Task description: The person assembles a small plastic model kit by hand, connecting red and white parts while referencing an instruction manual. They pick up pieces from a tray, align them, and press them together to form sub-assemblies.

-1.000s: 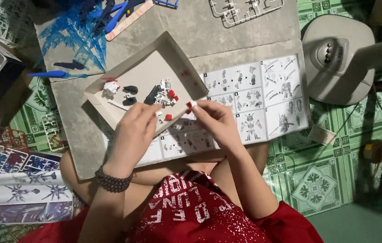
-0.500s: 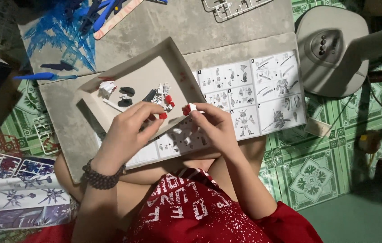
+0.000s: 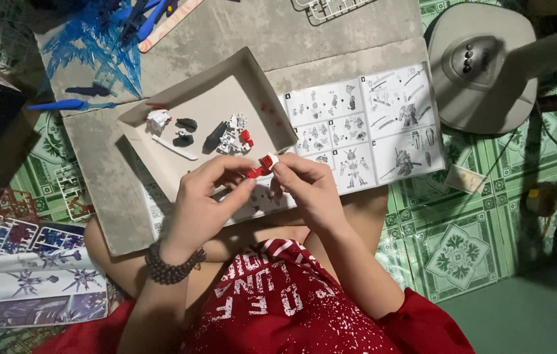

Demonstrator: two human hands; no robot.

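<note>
small red model part (image 3: 262, 167) pinched between both hands, left hand (image 3: 209, 196), right hand (image 3: 308, 190), perhaps two pieces, above tray (image 3: 226, 78)

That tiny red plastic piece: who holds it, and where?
Both hands: left hand and right hand pinch the small red plastic piece at its opposite ends with fingertips.

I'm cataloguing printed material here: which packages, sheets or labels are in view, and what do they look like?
Instruction sheet: under the tray, white, grey diagrams.
Box tray: centre, shallow, beige, holding small parts.
Printed box: lower left, white and purple artwork.
</note>
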